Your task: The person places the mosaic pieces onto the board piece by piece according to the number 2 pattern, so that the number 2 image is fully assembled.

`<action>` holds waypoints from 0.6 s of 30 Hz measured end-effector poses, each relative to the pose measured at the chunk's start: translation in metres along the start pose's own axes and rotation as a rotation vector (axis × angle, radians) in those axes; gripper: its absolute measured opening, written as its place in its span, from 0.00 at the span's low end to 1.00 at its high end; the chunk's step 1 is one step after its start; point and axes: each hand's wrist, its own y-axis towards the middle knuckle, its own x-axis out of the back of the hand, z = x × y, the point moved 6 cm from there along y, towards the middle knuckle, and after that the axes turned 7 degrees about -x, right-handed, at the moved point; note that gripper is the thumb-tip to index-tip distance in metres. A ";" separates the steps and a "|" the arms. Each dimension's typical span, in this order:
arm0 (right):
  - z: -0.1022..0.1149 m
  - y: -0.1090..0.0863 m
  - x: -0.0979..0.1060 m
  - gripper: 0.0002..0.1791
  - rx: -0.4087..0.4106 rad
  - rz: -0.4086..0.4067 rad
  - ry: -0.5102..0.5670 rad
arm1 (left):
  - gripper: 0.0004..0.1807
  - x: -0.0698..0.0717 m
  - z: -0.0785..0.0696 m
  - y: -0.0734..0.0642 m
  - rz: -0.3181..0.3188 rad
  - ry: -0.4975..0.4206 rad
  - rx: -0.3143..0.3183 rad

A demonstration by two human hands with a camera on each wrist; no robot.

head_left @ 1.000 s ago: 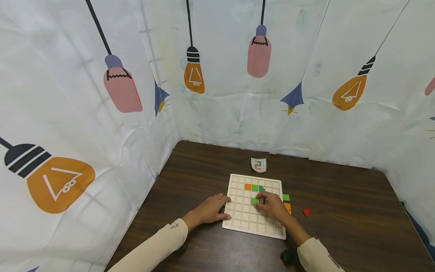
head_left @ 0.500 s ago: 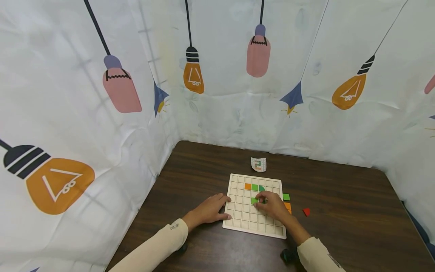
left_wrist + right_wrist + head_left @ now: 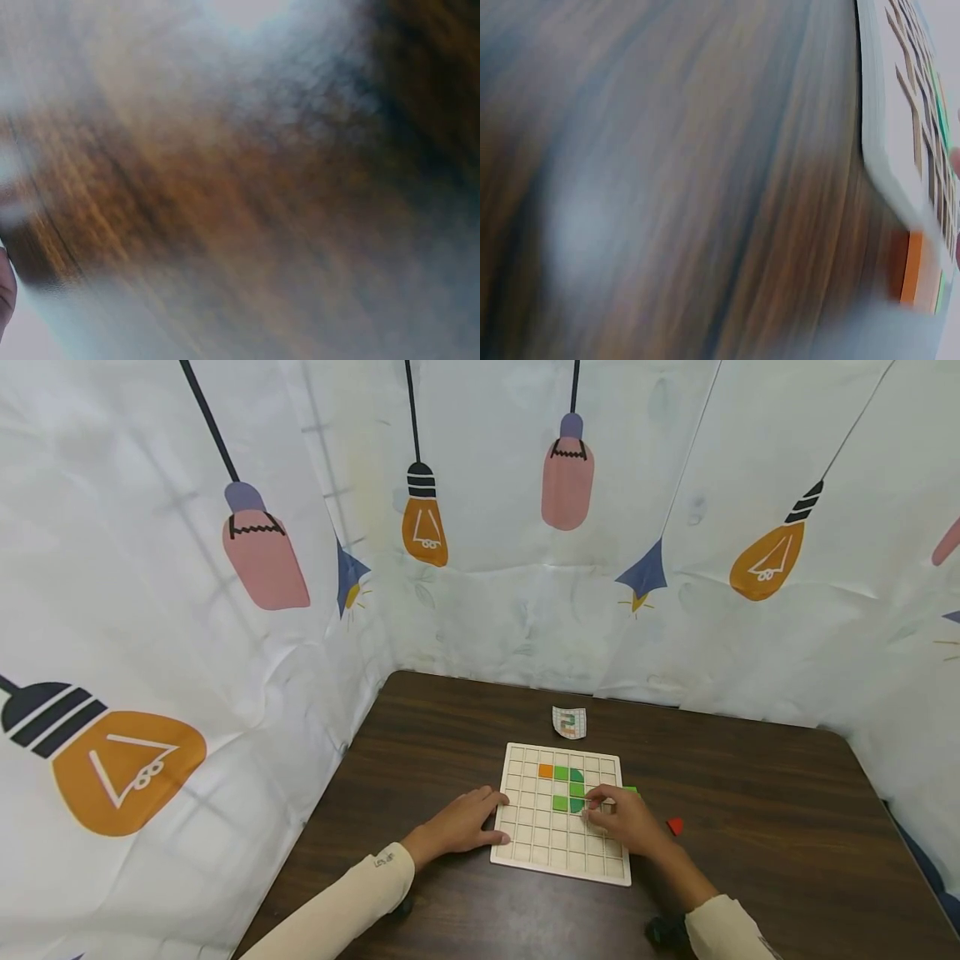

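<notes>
A pale wooden grid board (image 3: pixel 525 839) lies on the dark table. In its cells sit an orange square tile (image 3: pixel 546 771), green square tiles (image 3: pixel 561 773) and dark green tiles with a rounded corner (image 3: pixel 576 806). My left hand (image 3: pixel 465 820) rests at the board's left edge, fingertips and thumb touching the rim. Over the right part of the board is my right hand (image 3: pixel 628 820), thumb and forefinger slightly apart just right of the lower rounded tile, with no tile visible between them. The left wrist view shows mostly blurred table and a bit of finger (image 3: pixel 6 289).
Behind the board lies a small pattern card (image 3: pixel 569 722). Right of the board are a green tile (image 3: pixel 631 789), partly hidden by my hand, and a red piece (image 3: pixel 675 826). An orange tile (image 3: pixel 913 270) shows beside the board in the right wrist view. A patterned white sheet (image 3: pixel 480 635) hangs behind.
My right hand has drawn back to the right from the tiles, uncovering a green square and the lower dark green rounded tile. My left hand stays at the board's edge.
</notes>
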 end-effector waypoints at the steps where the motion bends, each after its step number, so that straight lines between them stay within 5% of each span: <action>1: -0.001 -0.002 0.004 0.10 0.009 -0.008 -0.008 | 0.34 0.000 0.000 0.000 0.000 -0.002 0.000; 7: -0.018 -0.016 0.029 0.13 0.015 -0.074 -0.078 | 0.34 0.000 0.001 0.000 -0.001 -0.005 0.000; 18: -0.054 -0.041 0.069 0.17 -0.141 -0.190 -0.305 | 0.34 0.001 0.000 0.001 0.013 -0.005 0.009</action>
